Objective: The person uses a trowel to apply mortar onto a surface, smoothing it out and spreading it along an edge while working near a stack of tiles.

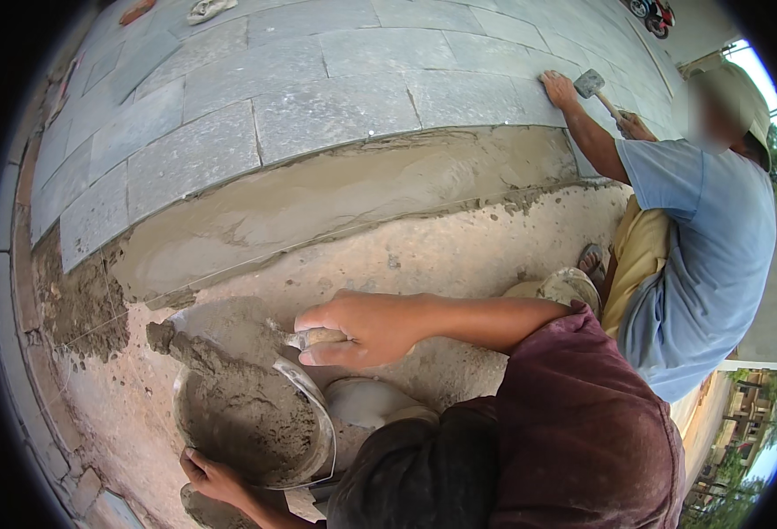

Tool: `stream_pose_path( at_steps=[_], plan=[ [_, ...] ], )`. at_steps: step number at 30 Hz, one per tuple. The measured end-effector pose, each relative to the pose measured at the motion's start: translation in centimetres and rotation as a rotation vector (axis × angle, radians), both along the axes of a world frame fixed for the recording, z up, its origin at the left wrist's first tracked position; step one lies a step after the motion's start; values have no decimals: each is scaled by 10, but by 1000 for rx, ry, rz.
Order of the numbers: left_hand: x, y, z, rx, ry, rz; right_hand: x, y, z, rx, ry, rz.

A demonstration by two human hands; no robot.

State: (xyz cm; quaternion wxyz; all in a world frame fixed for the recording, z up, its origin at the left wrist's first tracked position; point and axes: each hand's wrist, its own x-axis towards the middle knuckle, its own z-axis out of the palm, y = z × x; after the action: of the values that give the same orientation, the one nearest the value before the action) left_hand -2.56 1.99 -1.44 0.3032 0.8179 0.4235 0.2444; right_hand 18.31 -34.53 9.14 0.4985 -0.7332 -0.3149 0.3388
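My right hand point(362, 331) is wrapped round the handle of a trowel point(320, 338). The blade, smeared with grey mortar, lies over the rim of a bucket point(322, 414). Wet mortar point(252, 419) fills much of this tilted bucket, and a lump of it hangs at the blade's far edge. Low on the left, my left hand point(216, 480) grips the bucket's rim, with the fingers partly hidden. Ahead of both hands runs a smoothed bed of wet mortar point(336, 198), bordered by laid grey stone slabs point(336, 110).
On the right a co-worker in a blue shirt point(706, 238) crouches with a mallet point(590, 84), the other hand on the slabs. A thin string point(265, 256) crosses beside the mortar bed. Rough mortar point(80, 300) lies at left. A motorcycle point(655, 16) stands far off.
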Motion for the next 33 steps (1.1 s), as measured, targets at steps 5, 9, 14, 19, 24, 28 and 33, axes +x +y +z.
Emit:
stream_pose_path(
  at_steps=[5,9,14,19,24,28,33],
  plan=[
    [3,-6,6,-24,28,-4,2,1,-5,22,-48,27],
    [3,-5,5,33,45,-23,-2,5,-13,62,-31,28],
    [7,-11,12,-29,75,32,-5,5,-4,52,32,19],
    [5,-9,5,-30,59,-25,-12,-2,-9,12,11,12],
    [-7,19,-8,61,105,-33,-23,8,-8,97,19,-41],
    [-4,15,-12,67,82,-42,-30,7,-10,135,66,-67],
    [-3,17,-10,119,101,-67,-35,5,-19,226,-92,-113]
  ],
)
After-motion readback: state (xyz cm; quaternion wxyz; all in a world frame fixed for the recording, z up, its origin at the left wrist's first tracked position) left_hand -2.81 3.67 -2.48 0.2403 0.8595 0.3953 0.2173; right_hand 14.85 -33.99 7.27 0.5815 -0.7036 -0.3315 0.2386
